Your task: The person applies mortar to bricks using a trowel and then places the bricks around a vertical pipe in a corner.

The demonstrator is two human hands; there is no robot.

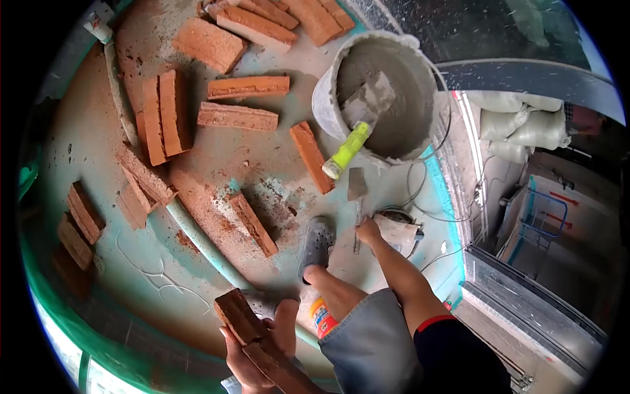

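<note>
Low on the left, my left hand grips a reddish-brown brick that slants toward the lower edge; a seam or step crosses it, so I cannot tell whether it is one piece or two. My right hand is closed on the shank of a grey metal tool with a flat, blade-like head. That tool points away from me, near the floor beside my shoe. Beyond it stands a bucket of wet grey mortar. A trowel with a yellow-green handle rests across the bucket's rim, its blade on the mortar.
Several loose bricks lie ahead and to the left. A pale pipe crosses the dusty floor, with thin wire beside it. An orange container stands by my leg. Right of the floor runs a door track; filled sacks lie beyond.
</note>
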